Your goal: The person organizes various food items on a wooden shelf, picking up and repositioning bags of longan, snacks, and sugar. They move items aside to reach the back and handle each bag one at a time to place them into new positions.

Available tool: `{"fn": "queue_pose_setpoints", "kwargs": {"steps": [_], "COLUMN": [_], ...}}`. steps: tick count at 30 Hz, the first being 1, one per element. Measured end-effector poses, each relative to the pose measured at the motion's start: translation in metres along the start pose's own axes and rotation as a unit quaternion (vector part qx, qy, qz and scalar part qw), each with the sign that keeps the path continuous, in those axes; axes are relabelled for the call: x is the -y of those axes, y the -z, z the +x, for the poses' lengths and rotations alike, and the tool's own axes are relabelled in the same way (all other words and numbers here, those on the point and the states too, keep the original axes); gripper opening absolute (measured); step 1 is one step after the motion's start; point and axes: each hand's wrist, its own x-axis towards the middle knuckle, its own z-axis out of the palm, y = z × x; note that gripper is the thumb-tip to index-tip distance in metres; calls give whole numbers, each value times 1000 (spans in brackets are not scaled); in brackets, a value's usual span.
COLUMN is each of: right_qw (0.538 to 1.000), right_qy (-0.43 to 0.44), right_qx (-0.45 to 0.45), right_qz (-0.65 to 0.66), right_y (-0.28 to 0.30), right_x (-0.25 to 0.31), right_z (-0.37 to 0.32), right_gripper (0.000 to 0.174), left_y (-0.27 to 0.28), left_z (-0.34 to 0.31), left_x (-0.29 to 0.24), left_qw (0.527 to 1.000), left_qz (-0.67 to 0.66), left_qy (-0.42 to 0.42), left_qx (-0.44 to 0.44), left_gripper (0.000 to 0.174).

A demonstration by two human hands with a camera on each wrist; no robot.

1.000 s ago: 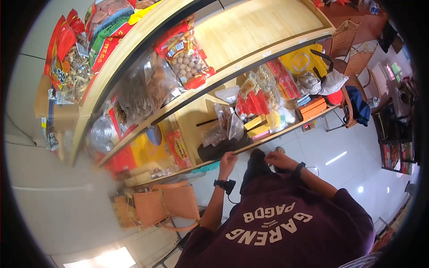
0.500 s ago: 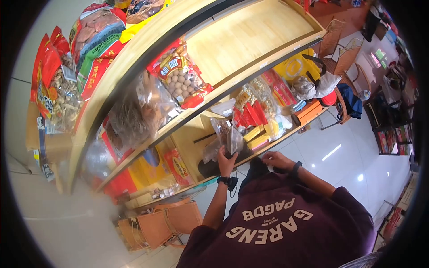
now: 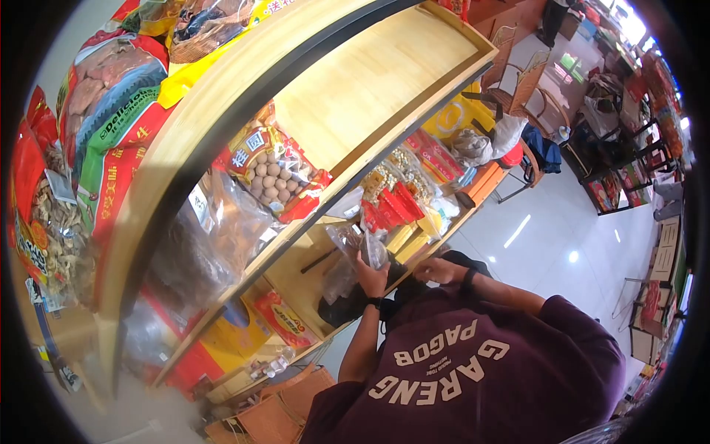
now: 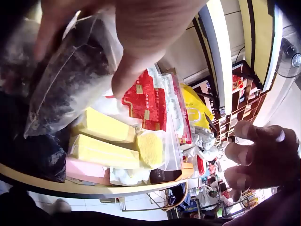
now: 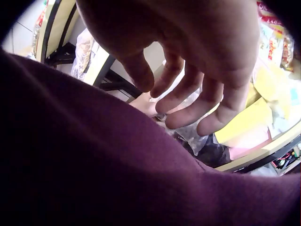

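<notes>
My left hand (image 3: 372,278) reaches into the lower shelf and grips a clear plastic bag (image 4: 70,82) of dark dried pieces. In the left wrist view its thumb lies along one side of the bag and the fingers go round the other, partly hidden. Beside the bag are yellow boxes (image 4: 106,151) and red packets (image 4: 146,101). A black plastic bag (image 4: 44,155) lies below it. My right hand (image 3: 438,271) hovers near the shelf's front edge, fingers loosely bent, with nothing in it.
A wooden shelf board (image 3: 370,81) overhangs the lower shelf, carrying a bag of longans (image 3: 272,177). Large bags of dried goods (image 3: 111,81) stand on top at left. Orange boxes (image 3: 484,183) line the lower shelf's right end. Chairs (image 3: 526,89) stand beyond.
My left hand has moved from the shelf's front edge inward and taken hold of the clear bag. The right hand stays near the edge. The head view has shifted, bringing the shelves closer.
</notes>
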Motion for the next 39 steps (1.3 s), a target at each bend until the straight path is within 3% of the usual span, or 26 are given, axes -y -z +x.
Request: {"fn": "queue_pose_setpoints", "kwargs": {"steps": [7,12,15,18,21,22,25,26,29,31,32,36,38,39], "right_qw": [999,998,995,990,945,936,960,952,946,965,972,983,976,978], "right_qy": [49,19,72,101,253,264,170,159,110,130,139,142,159,154], "right_qx": [15,8,10,15,-80,-68,91,120,171,143,128,113,102,105], "right_qz": [-14,-55,-65,-98,-193,-221,-203,-230,-253,-177,-138,0,103,95], "right_y": [21,48,57,65,66,68,71,73,77,72,71,76,75,77], "right_x": [-9,21,25,36,70,76,98,106,110,95,87,86,76,74], "right_z": [27,36,46,47,38,40,36,35,39,44,47,47,55,56], "right_gripper": [27,34,33,44,57,72,87,103,112,115,117,113,110,108], "left_y": [13,34,50,78,104,108,118,121,121,113,104,66,52,47], "left_z": [17,5,-6,-19,-25,-26,-25,-25,-25,-21,-17,-20,-24,-26], "left_x": [40,50,45,23,-10,-18,-50,-65,-104,-104,-93,-89,-93,-97], "left_qw": [999,998,992,977,974,975,972,967,940,915,918,946,953,956], "left_qz": [14,-5,-97,-174,-175,-165,-158,-199,-318,-391,-385,-279,-266,-259], "left_qy": [-34,62,76,101,78,61,-28,-7,50,82,47,51,40,34], "left_qx": [-3,-12,2,64,123,139,170,161,118,65,87,158,143,136], "left_gripper": [84,78,74,72,70,70,74,75,79,83,85,96,96,96]}}
